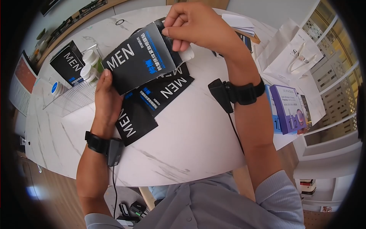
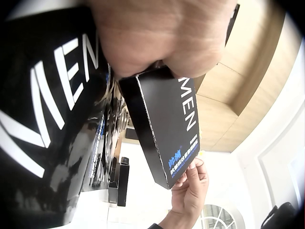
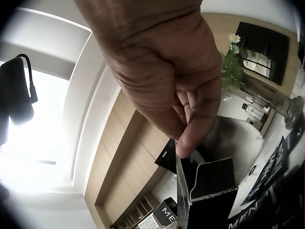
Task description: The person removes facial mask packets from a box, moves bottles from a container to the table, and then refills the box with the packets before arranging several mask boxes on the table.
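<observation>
A black carton box (image 1: 139, 57) marked MEN is held up tilted over the table. My left hand (image 1: 106, 93) grips its lower left corner, thumb on the printed front. At the box's upper right end, my right hand (image 1: 200, 28) pinches the edge with thumb and fingertips. That end is unfolded, and a black flap (image 3: 214, 176) stands out below the right fingers in the right wrist view. Several flat black sachets (image 1: 167, 93) with the same lettering lie overlapping on the table beneath the box. The inside of the box is mostly hidden.
At the left, a clear acrylic tray (image 1: 74, 101) stands by another black MEN box (image 1: 68, 61) and white-capped jars (image 1: 89, 72). On the right are a purple Sephora box (image 1: 288, 108) and a white paper bag (image 1: 288, 53). Cables run from both wrist cameras.
</observation>
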`<state>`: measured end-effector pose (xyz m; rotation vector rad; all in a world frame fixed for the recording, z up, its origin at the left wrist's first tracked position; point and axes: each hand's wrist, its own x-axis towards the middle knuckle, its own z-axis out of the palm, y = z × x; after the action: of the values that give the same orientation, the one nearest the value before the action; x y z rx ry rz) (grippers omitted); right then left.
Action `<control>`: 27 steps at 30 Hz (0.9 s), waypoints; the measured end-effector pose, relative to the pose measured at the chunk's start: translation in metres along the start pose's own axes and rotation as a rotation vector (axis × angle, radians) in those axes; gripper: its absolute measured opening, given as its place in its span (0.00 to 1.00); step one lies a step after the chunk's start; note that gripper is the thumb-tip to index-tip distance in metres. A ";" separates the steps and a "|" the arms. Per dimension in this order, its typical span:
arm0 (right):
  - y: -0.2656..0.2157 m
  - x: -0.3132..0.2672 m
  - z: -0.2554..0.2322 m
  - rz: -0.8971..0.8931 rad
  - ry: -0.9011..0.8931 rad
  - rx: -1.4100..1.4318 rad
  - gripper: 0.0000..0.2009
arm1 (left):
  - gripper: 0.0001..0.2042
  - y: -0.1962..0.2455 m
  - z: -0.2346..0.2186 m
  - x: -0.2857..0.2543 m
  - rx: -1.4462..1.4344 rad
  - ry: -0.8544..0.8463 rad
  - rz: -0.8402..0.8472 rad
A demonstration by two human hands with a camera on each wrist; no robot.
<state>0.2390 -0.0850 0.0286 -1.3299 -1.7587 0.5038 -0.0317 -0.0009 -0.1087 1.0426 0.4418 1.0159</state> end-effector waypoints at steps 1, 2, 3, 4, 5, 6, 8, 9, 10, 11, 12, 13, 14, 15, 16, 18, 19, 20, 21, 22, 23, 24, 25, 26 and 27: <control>0.003 0.000 0.002 -0.021 0.002 0.037 0.09 | 0.23 0.000 -0.001 0.000 0.000 -0.006 -0.002; 0.003 0.001 0.004 -0.044 0.004 0.074 0.09 | 0.23 -0.001 -0.002 0.001 -0.001 -0.013 -0.003; 0.004 0.002 0.007 -0.036 0.004 0.080 0.09 | 0.23 -0.001 -0.003 0.001 -0.001 -0.019 -0.004; 0.004 0.002 0.009 -0.027 0.003 0.086 0.09 | 0.23 -0.001 -0.002 0.001 -0.001 -0.013 -0.007; 0.003 0.003 0.011 -0.020 0.003 0.091 0.09 | 0.23 -0.001 -0.001 0.000 -0.001 -0.007 -0.010; 0.001 0.002 0.012 -0.019 0.007 0.067 0.09 | 0.23 0.000 -0.001 0.000 -0.001 -0.002 -0.014; -0.004 0.002 0.013 -0.018 0.016 0.018 0.09 | 0.23 0.000 0.000 -0.001 0.001 0.008 -0.014; -0.003 0.002 0.014 -0.028 0.019 0.026 0.09 | 0.23 0.001 0.001 -0.001 0.001 0.012 -0.014; -0.003 0.002 0.015 -0.039 0.023 0.033 0.08 | 0.22 0.001 0.002 -0.001 -0.004 0.021 -0.020; -0.002 0.002 0.015 -0.049 0.027 0.040 0.08 | 0.22 0.002 0.003 -0.002 -0.008 0.029 -0.026; -0.001 0.002 0.015 -0.059 0.030 0.058 0.08 | 0.22 0.002 0.004 -0.002 -0.013 0.036 -0.033; -0.001 0.002 0.015 -0.070 0.031 0.076 0.08 | 0.22 0.002 0.004 -0.002 -0.015 0.031 -0.034; 0.000 0.003 0.015 -0.082 0.032 0.093 0.07 | 0.22 0.002 0.003 -0.001 -0.017 0.026 -0.035; 0.006 0.007 0.012 -0.126 0.073 0.048 0.11 | 0.22 0.001 0.001 -0.001 -0.020 0.022 -0.035; 0.017 0.015 0.006 -0.171 0.111 0.003 0.15 | 0.23 0.001 0.000 -0.001 -0.028 0.023 -0.040; 0.012 0.017 0.003 -0.217 0.186 -0.030 0.16 | 0.23 0.001 -0.002 -0.001 -0.045 0.027 -0.046; 0.008 0.014 0.001 -0.217 0.226 -0.017 0.12 | 0.23 0.000 -0.003 0.000 -0.058 0.006 -0.039; 0.003 0.010 -0.001 -0.217 0.268 -0.005 0.08 | 0.23 -0.001 -0.005 0.001 -0.071 -0.017 -0.033; 0.004 0.006 -0.003 -0.254 0.167 -0.043 0.19 | 0.23 -0.001 -0.006 0.002 -0.083 -0.041 -0.027; 0.008 0.001 -0.006 -0.290 0.066 -0.081 0.30 | 0.24 0.000 -0.005 0.002 -0.088 -0.030 -0.030; 0.014 -0.004 -0.008 -0.325 -0.037 -0.117 0.41 | 0.24 0.000 -0.004 0.001 -0.092 -0.017 -0.034; 0.020 -0.003 -0.011 -0.338 -0.138 -0.136 0.55 | 0.24 0.000 -0.003 0.000 -0.098 -0.002 -0.038; 0.025 -0.003 -0.011 -0.340 -0.155 -0.114 0.54 | 0.24 0.000 -0.003 -0.001 -0.096 -0.003 -0.042; 0.027 -0.003 -0.010 -0.342 -0.173 -0.093 0.52 | 0.24 0.001 -0.002 -0.001 -0.095 -0.006 -0.047; 0.028 -0.003 -0.010 -0.344 -0.188 -0.073 0.51 | 0.24 0.002 -0.002 -0.001 -0.093 -0.009 -0.051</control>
<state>0.2633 -0.0796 0.0128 -1.0217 -2.1267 0.3832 -0.0342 -0.0009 -0.1080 0.9481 0.4083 0.9767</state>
